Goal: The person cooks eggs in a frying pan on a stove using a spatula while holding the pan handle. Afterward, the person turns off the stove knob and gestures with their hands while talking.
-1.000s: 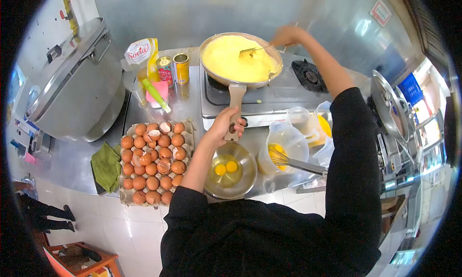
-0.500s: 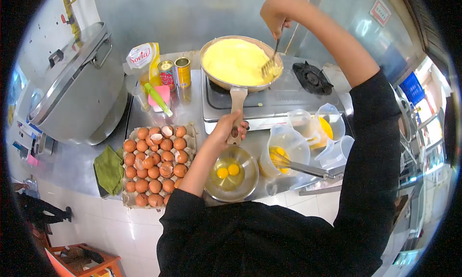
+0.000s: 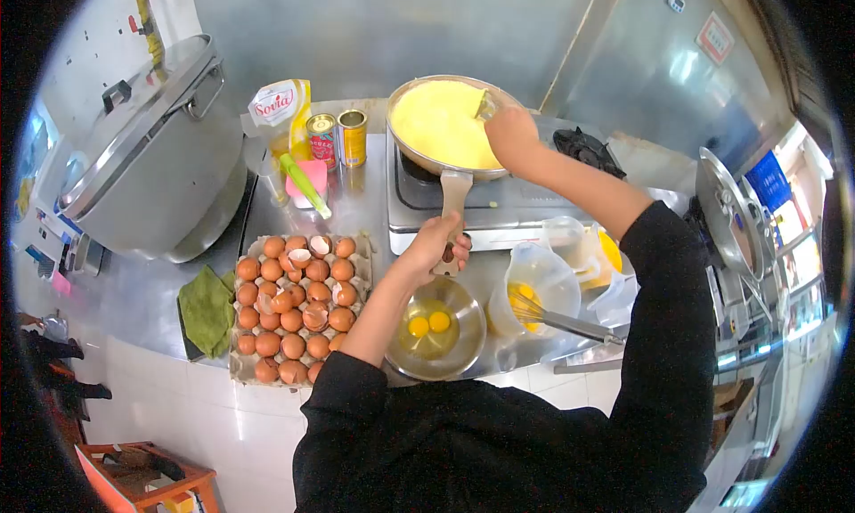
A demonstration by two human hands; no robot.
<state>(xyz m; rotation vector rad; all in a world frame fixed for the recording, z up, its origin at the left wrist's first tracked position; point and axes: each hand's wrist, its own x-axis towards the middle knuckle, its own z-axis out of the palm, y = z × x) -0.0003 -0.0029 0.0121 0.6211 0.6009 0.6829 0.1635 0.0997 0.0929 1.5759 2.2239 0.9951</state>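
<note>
My left hand (image 3: 436, 248) is wrapped round the handle of a frying pan (image 3: 456, 192) that sits on the gas stove. A layer of yellow egg (image 3: 443, 121) covers the pan's bottom. Over the pan's right side, my right hand (image 3: 514, 139) is closed on a fork (image 3: 486, 105); its tines touch the far right part of the egg, and the handle is mostly hidden by the hand. Just below my left hand stands a steel bowl (image 3: 461, 351) with two raw yolks in egg white. A whisk (image 3: 570, 322) leans in a plastic jug (image 3: 554, 277) of egg yolks.
An egg tray (image 3: 239, 370) holds whole eggs and broken shells, beside a green cloth (image 3: 207, 313). Behind are two cans (image 3: 353, 139), a Sovia pouch (image 3: 289, 112) and a green-handled tool (image 3: 305, 185). A large lidded pot (image 3: 160, 183) stands left. A second burner (image 3: 588, 150) lies right.
My right hand has come down and nearer the pan, and the fork has moved to the egg's far right edge. My left hand stays on the handle. The view has shifted slightly.
</note>
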